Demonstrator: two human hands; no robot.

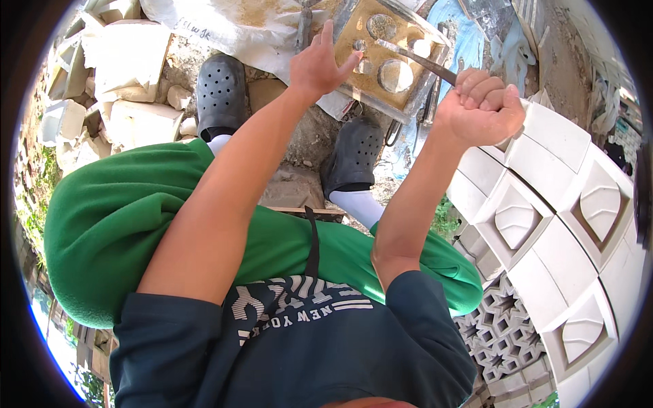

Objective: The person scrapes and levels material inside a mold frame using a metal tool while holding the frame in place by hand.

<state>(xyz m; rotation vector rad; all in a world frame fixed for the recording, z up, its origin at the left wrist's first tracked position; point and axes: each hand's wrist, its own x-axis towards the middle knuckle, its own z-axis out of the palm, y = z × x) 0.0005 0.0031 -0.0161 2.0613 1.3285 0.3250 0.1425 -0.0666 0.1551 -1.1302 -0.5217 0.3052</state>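
Pale broken slabs [132, 61] lie jumbled at the upper left, near a white sheet [231, 30] at the top. White blocks [547, 163] with recessed reliefs fill the right; star-patterned lattice blocks [505, 329] sit lower right.

A dark T-shirt [306, 360], green trousers [115, 231] and grey clogs [221, 92] are worn.

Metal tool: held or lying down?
The metal tool is held: the right hand is closed around one end; the other is over the square frame.
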